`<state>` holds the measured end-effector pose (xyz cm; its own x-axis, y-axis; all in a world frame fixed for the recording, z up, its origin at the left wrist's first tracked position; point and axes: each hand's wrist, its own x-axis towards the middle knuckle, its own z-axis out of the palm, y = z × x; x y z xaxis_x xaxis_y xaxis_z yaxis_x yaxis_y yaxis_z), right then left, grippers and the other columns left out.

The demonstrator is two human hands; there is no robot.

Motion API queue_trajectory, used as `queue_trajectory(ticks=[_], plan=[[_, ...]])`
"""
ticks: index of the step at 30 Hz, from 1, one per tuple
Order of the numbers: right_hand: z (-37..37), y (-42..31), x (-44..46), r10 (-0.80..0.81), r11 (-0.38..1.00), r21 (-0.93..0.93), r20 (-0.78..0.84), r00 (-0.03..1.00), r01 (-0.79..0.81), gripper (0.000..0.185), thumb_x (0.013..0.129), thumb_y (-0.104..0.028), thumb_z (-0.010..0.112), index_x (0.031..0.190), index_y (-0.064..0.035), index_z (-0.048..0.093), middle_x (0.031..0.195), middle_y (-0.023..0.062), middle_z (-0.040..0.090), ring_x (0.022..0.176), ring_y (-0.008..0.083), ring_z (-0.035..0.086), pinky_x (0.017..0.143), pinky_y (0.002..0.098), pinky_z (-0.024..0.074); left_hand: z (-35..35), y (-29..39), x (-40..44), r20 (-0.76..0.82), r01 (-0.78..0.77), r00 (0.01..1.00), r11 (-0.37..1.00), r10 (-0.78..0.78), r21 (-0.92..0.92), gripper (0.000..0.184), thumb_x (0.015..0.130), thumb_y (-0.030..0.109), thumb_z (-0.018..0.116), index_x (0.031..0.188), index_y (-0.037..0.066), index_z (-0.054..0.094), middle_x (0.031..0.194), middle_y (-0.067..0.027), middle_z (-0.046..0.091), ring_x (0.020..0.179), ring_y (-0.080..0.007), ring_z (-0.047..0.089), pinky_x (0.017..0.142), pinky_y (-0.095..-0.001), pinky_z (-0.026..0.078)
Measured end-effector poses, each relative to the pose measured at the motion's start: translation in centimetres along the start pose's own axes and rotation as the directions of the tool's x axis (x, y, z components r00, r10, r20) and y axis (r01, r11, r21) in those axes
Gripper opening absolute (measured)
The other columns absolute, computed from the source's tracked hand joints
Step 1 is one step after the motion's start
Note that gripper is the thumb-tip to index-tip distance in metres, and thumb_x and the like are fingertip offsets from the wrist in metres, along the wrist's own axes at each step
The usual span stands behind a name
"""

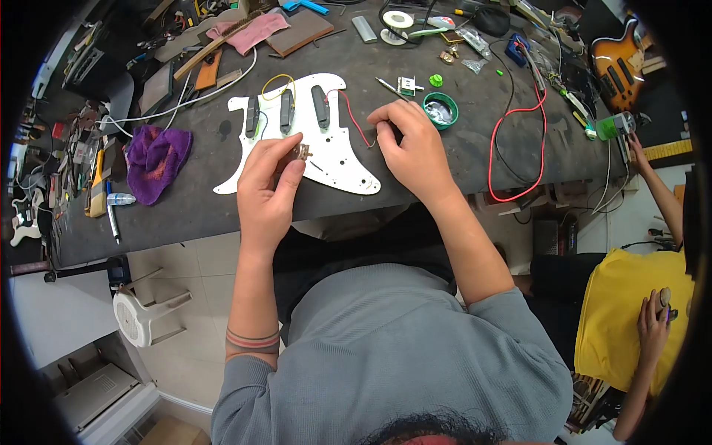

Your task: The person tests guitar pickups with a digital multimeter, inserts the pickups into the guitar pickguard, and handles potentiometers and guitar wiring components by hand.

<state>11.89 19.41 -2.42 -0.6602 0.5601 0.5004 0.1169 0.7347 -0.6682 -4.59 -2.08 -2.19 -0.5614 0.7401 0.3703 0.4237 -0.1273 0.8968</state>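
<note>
A small metal electronic part (302, 152) is pinched between the thumb and fingers of my left hand (268, 178), above the white pickguard (343, 165). Three dark pickups (286, 111) sit in the pickguard, with a yellow wire and a red wire (356, 119) on it. My right hand (408, 139) is at the right of the pickguard, its fingers curled near the table; what they hold, if anything, is hidden. Just beyond that hand are a green cup (440, 111), a small switch-like part (409, 85) and a green cap (436, 80).
A purple cloth (157, 163) lies at the left among tools. Red test leads (517, 111) loop over the dark table (445, 172) at the right. Further right are a sunburst guitar (617, 68) and a person in yellow (630, 319). A white stool (137, 319) stands below.
</note>
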Motion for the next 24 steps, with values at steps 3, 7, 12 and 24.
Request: queue_trajectory(ticks=[3, 7, 12, 24], plan=[[-0.1, 0.0, 0.0, 0.013, 1.0, 0.012, 0.004, 1.0, -0.013, 0.009, 0.101, -0.001, 0.069, 0.105, -0.0009, 0.076, 0.101, 0.0119, 0.075, 0.1, 0.0329, 0.07, 0.091, 0.0435, 0.0555, 0.8, -0.1, 1.4, 0.031, 0.004, 1.0, 0.998, -0.006, 0.059, 0.033, 0.11, 0.001, 0.074, 0.143, -0.006, 0.075, 0.127, -0.0088, 0.071, 0.108, -0.0144, 0.069, 0.096, -0.0292, 0.057], [0.1, 0.2, 0.0, 0.014, 1.0, 0.019, -0.009, 1.0, -0.014, 0.007, 0.099, -0.002, 0.07, 0.103, -0.0021, 0.076, 0.1, 0.0111, 0.075, 0.099, 0.033, 0.07, 0.088, 0.046, 0.0566, 1.5, 0.4, 2.5, 0.048, -0.048, 0.998, 0.97, 0.038, 0.239, 0.026, 0.107, 0.001, 0.076, 0.133, -0.003, 0.078, 0.116, -0.0097, 0.076, 0.1, -0.0179, 0.073, 0.092, -0.0313, 0.059], [0.1, 0.2, 0.1, 0.022, 1.0, 0.019, 0.002, 1.0, -0.022, 0.008, 0.099, -0.002, 0.07, 0.103, -0.0029, 0.077, 0.098, 0.0102, 0.076, 0.098, 0.0323, 0.071, 0.088, 0.0459, 0.0569, 2.1, 0.1, 2.8, 0.072, -0.122, 0.992, 0.905, 0.101, 0.407, 0.016, 0.103, 0.001, 0.079, 0.12, -0.001, 0.078, 0.108, -0.0114, 0.079, 0.095, -0.0239, 0.075, 0.088, -0.0354, 0.06], [0.0, 0.3, 0.1, 0.02, 0.999, 0.027, 0.018, 1.0, -0.02, 0.008, 0.1, -0.004, 0.07, 0.103, -0.0037, 0.077, 0.096, 0.0102, 0.075, 0.098, 0.0333, 0.069, 0.089, 0.0465, 0.0568, 2.5, -0.3, 3.0, 0.065, -0.2, 0.979, 0.856, 0.193, 0.476, 0.01, 0.1, -0.001, 0.081, 0.108, 0.001, 0.076, 0.109, -0.0118, 0.082, 0.099, -0.0327, 0.074, 0.087, -0.0434, 0.059]])
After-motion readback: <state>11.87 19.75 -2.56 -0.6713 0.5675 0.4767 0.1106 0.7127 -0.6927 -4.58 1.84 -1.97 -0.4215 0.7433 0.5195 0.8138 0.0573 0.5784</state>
